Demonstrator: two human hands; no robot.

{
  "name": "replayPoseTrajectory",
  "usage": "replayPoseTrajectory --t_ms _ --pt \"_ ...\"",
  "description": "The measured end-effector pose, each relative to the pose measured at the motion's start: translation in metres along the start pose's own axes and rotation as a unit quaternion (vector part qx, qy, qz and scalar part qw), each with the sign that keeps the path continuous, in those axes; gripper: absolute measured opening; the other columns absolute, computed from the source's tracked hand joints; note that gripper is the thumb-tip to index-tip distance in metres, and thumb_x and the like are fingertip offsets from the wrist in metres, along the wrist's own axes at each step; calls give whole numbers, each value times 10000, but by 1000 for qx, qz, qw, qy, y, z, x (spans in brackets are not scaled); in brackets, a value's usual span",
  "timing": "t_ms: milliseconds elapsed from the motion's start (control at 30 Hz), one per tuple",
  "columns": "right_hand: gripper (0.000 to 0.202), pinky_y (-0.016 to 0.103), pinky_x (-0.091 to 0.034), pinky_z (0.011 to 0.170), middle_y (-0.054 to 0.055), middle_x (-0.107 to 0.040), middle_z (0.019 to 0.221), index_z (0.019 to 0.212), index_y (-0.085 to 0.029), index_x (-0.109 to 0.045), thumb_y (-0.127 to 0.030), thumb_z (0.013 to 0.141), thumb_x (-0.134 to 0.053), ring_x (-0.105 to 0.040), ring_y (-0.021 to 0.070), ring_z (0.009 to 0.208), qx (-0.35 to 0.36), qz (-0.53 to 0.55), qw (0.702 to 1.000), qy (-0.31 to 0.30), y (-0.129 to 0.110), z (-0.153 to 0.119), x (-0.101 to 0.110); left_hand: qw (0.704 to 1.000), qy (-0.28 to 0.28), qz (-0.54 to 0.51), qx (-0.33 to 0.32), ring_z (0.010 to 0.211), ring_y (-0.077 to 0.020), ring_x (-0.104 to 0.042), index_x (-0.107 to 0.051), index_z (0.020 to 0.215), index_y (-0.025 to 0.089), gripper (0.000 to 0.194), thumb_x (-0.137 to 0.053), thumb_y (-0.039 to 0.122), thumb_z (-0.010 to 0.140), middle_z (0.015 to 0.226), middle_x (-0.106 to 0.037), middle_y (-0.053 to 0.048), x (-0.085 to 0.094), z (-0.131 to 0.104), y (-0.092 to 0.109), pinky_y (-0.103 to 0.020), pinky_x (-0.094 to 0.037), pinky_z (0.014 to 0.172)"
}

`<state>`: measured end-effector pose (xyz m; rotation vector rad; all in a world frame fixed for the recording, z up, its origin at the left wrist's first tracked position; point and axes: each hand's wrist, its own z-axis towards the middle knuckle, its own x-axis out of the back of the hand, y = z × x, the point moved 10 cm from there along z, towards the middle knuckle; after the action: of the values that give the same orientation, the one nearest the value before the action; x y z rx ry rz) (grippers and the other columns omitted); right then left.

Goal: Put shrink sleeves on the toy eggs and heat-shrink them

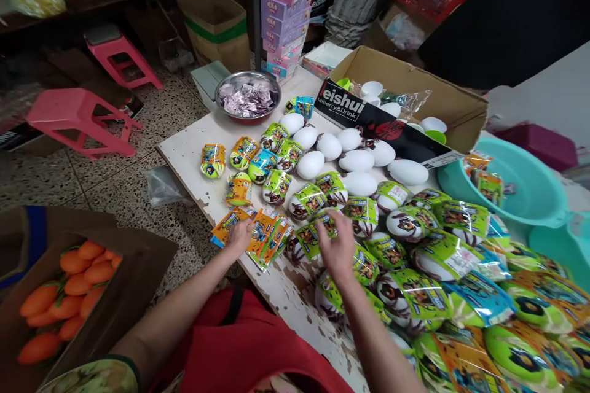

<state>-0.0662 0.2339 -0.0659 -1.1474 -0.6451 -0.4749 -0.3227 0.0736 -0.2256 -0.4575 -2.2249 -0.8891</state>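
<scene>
The left hand (241,235) is laid palm down on orange packets (270,234) at the table's near edge, fingers bunched; whether one is pinched cannot be told. The right hand (338,249) is held half curled over the green-wrapped eggs (361,214), fingers pointed toward 12 o'clock; whether any is gripped cannot be told.

The white table (188,142) is chipped along its edge and stood on a speckled floor (163,101). Two pink stools (69,112) are seen at 10 o'clock, one steel bowl (249,118) of sachets at 11, one stack of boxes (286,24) at 12, one open carton (461,112) at 2 and orange items (77,284) in a box at 8. Nine plain white eggs (310,165) can be counted between bowl and carton.
</scene>
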Motion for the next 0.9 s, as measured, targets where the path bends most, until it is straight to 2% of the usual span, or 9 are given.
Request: replayPoseTrajectory --t_ms 67,133,233,300,367,467,633,767,900 --pt "370 440 -433 960 125 -638 1095 1086 -176 -633 -443 835 -581 -570 253 1052 -37 112 991 -65 -17 -44 -20 999 8 -27 -18 829 -166 -631 -617 999 142 226 -549 337 911 963 -652 -45 2 2 -2 -364 -529 753" --pt "369 409 -482 898 109 -671 1060 1072 -189 -648 -446 809 -623 -617 243 979 -140 232 953 -138 -23 -88 -55 998 16 -58 -34 763 -151 -618 -617 920 136 202 -512 309 926 858 -645 -21 5 3 -5 -327 -512 709" --pt "487 369 -530 793 114 -688 1068 1082 -177 -652 -522 740 -678 -654 250 934 -330 382 836 -215 -23 -145 -114 993 13 -103 -58 662 -134 -581 -602 787 160 232 -454 278 922 699 -603 26 8 -4 -9 -256 -459 620" --pt "529 345 -541 686 108 -716 957 1000 -159 -677 -576 678 -708 -676 240 807 -424 432 754 -255 -23 -170 -146 990 5 -119 -71 620 -132 -559 -593 711 181 239 -496 320 879 638 -583 46 10 -13 -12 -230 -423 577" --pt "521 311 -520 572 78 -715 759 819 -145 -689 -598 574 -766 -649 204 622 -473 439 715 -270 -20 -180 -162 991 6 -118 -70 605 -137 -553 -584 643 190 235 -566 340 824 601 -575 51 17 -18 -18 -223 -398 568" --pt "499 255 -463 476 27 -658 584 618 -148 -637 -572 444 -832 -559 140 481 -488 417 725 -249 -11 -177 -164 994 51 -91 -30 669 -170 -579 -599 651 204 200 -546 271 832 620 -595 22 40 -14 -36 -246 -389 623" --pt "473 271 -510 557 33 -694 665 674 -156 -659 -549 479 -837 -614 155 565 -482 442 717 -242 -14 -170 -152 989 134 -56 26 962 -263 -580 -638 825 210 106 -533 202 834 926 -653 -86 75 4 -56 -331 -399 801" --pt "442 304 -531 604 38 -705 674 701 -152 -683 -523 517 -837 -634 172 576 -470 456 718 -235 -19 -160 -139 982 168 -80 13 1156 -302 -484 -600 1077 178 252 -526 238 844 1168 -591 -150 86 -11 -39 -378 -372 910" --pt "426 321 -538 626 48 -718 707 739 -145 -708 -493 533 -841 -639 182 590 -446 473 726 -225 -28 -150 -131 983 90 -149 -57 794 -212 -613 -662 877 194 290 -474 415 874 817 -676 -38 65 -36 3 -285 -440 701"
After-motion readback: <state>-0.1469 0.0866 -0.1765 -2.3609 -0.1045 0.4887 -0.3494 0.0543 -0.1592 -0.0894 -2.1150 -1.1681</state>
